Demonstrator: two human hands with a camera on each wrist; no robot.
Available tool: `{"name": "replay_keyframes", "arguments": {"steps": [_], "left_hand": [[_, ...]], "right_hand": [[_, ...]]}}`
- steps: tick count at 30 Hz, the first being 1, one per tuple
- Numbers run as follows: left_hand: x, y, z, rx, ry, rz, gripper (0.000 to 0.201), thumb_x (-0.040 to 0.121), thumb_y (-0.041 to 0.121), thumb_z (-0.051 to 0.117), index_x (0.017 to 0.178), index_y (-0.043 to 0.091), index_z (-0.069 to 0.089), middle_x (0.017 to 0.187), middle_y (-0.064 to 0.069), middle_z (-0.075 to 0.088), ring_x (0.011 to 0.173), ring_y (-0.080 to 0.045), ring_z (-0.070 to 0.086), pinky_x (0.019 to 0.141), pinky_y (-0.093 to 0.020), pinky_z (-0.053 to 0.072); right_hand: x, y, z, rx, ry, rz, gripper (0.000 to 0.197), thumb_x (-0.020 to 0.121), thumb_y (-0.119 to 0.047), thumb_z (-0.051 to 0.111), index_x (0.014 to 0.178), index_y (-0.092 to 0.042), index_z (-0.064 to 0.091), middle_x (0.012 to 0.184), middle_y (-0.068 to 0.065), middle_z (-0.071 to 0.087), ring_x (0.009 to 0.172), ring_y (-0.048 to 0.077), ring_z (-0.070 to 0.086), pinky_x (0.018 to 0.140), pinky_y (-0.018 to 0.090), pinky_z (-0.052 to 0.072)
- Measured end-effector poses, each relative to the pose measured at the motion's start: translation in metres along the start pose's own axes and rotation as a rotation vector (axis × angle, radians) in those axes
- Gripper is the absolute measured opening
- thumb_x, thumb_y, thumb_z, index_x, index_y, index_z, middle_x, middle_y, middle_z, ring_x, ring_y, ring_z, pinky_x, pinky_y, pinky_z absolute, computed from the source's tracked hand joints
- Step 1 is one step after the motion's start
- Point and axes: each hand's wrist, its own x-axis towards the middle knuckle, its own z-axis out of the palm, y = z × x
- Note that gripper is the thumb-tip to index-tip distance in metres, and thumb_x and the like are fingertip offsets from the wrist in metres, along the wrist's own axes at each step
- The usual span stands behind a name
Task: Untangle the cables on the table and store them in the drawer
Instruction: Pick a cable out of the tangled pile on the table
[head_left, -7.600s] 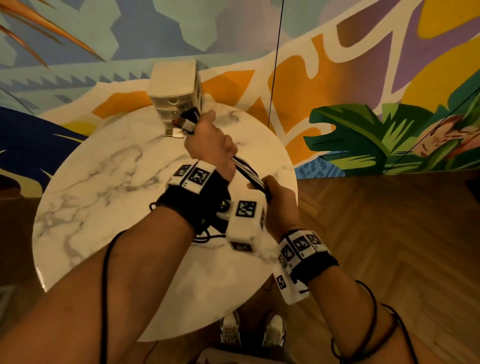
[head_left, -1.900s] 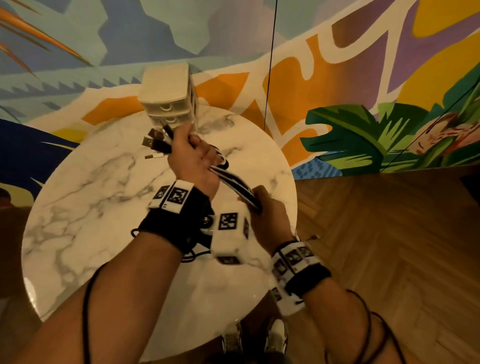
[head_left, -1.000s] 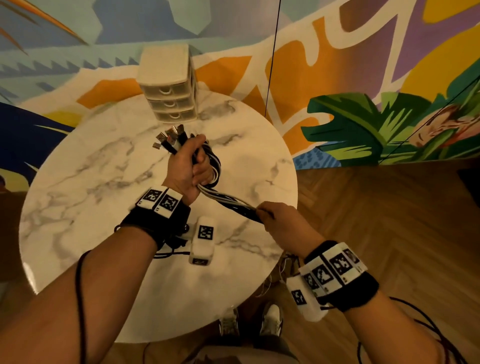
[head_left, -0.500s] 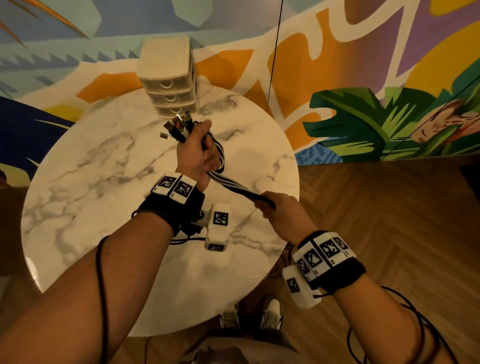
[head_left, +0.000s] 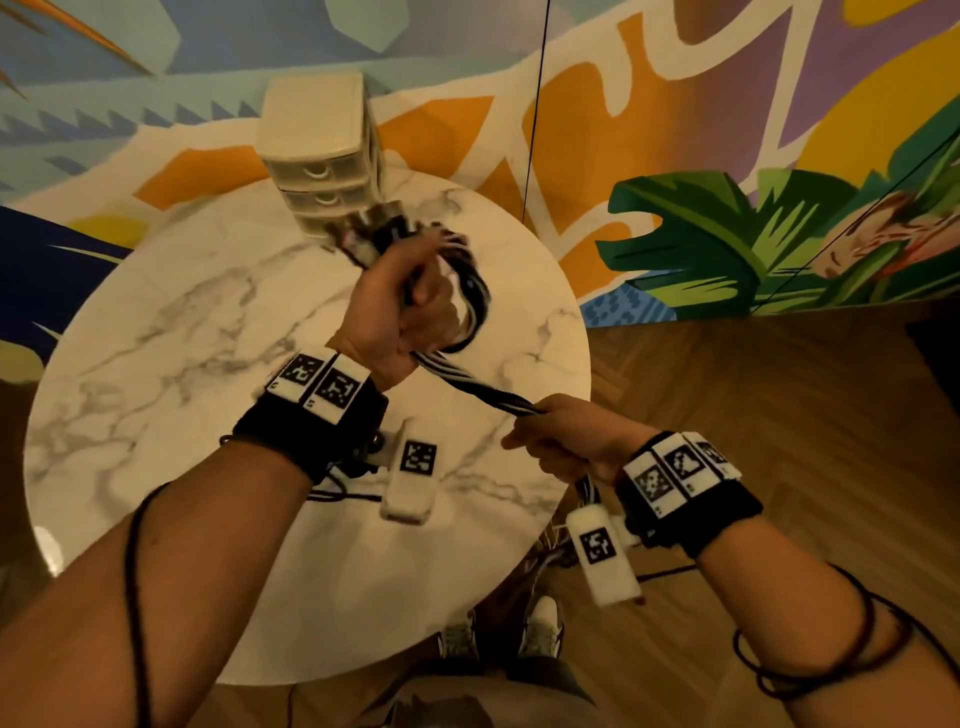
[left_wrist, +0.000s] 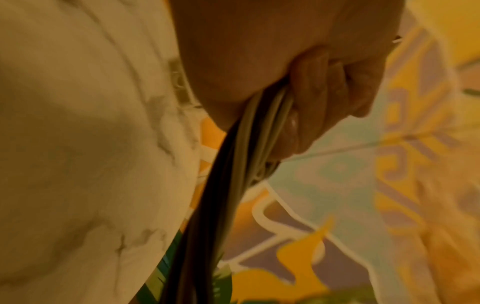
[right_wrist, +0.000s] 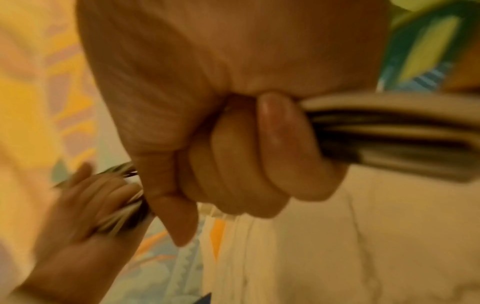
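A bundle of black and white cables (head_left: 475, 391) runs taut between my two hands above the round marble table (head_left: 171, 332). My left hand (head_left: 410, 301) grips the bundle near its plug ends (head_left: 371, 236), with a loop of cable (head_left: 475, 296) wound beside the fist. In the left wrist view the cables (left_wrist: 233, 174) leave the curled fingers (left_wrist: 322, 98). My right hand (head_left: 566, 441) grips the bundle lower down at the table's right edge; its fingers (right_wrist: 249, 156) wrap the cables (right_wrist: 389, 131). The rest of the bundle hangs below the right hand. A small beige drawer unit (head_left: 319, 156) stands at the table's far edge with its drawers closed.
A painted mural wall (head_left: 675, 130) stands behind the table and a wood floor (head_left: 779, 415) lies to the right. My shoes (head_left: 540, 623) show under the table's near edge. Thin black cords (head_left: 535, 104) hang in front of the wall.
My left hand has wound more cable into a loop and lifted it closer to the drawer unit. My right hand has stayed low at the table's right edge, holding the bundle taut.
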Motion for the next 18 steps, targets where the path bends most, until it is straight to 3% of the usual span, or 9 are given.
{"name": "replay_keyframes", "arguments": {"steps": [3,6,8,10,12,15,18], "left_hand": [[-0.021,0.004,0.038,0.442,-0.383,-0.24,0.034,0.072,0.031,0.073,0.047,0.018,0.054,0.037,0.008,0.039,0.029,-0.007,0.031,0.035,-0.017,0.024],[-0.033,-0.004,0.067,1.073,-0.65,-0.259,0.016,0.084,0.008,0.066,0.07,0.009,0.061,0.046,0.011,0.047,0.039,0.0,0.039,0.041,-0.011,0.034],[-0.034,-0.008,0.064,1.269,-0.672,-0.203,0.025,0.086,0.009,0.066,0.067,0.023,0.058,0.047,0.015,0.051,0.045,0.005,0.045,0.049,-0.005,0.035],[-0.035,-0.006,0.053,1.467,-0.678,-0.135,0.016,0.084,0.017,0.069,0.069,0.017,0.065,0.05,0.014,0.05,0.05,0.005,0.049,0.052,-0.004,0.034],[-0.034,-0.007,0.046,1.659,-0.721,-0.069,0.019,0.085,0.027,0.067,0.076,0.011,0.067,0.061,0.008,0.056,0.055,-0.006,0.048,0.055,-0.01,0.036],[-0.034,-0.012,0.043,1.941,-0.759,-0.026,0.02,0.087,0.037,0.058,0.083,0.018,0.062,0.083,-0.001,0.064,0.074,-0.018,0.053,0.071,-0.025,0.041],[-0.031,-0.014,0.041,2.159,-0.793,0.016,0.022,0.087,0.037,0.057,0.101,0.021,0.065,0.092,0.002,0.065,0.086,-0.018,0.056,0.076,-0.026,0.038]], "right_hand": [[-0.003,-0.006,-0.002,0.004,-0.091,0.066,0.035,0.091,-0.004,0.051,0.061,-0.017,0.038,0.04,-0.007,0.026,0.032,0.005,0.018,0.039,0.019,0.01],[-0.011,-0.016,-0.011,-0.101,-0.015,0.07,0.027,0.085,-0.015,0.067,0.064,-0.017,0.049,0.054,-0.006,0.04,0.038,0.004,0.037,0.041,0.017,0.026],[-0.018,-0.016,-0.016,-0.22,0.065,0.076,0.031,0.09,-0.005,0.057,0.064,-0.016,0.047,0.061,0.0,0.042,0.047,0.008,0.042,0.049,0.02,0.03],[-0.021,-0.013,-0.024,-0.122,-0.079,0.086,0.026,0.076,-0.013,0.063,0.055,-0.017,0.048,0.052,-0.002,0.035,0.042,0.008,0.03,0.047,0.025,0.016],[-0.024,-0.012,-0.031,-0.042,-0.153,0.071,0.029,0.062,-0.022,0.067,0.057,-0.017,0.039,0.049,-0.003,0.025,0.038,0.007,0.019,0.046,0.026,0.012],[-0.031,-0.019,-0.042,-0.059,-0.104,0.078,0.029,0.08,-0.02,0.06,0.067,-0.019,0.034,0.05,-0.004,0.025,0.038,0.008,0.018,0.043,0.023,0.016],[-0.033,-0.025,-0.057,-0.071,-0.023,0.117,0.037,0.092,-0.019,0.05,0.059,-0.02,0.034,0.045,-0.005,0.027,0.036,0.008,0.018,0.04,0.02,0.019]]}}
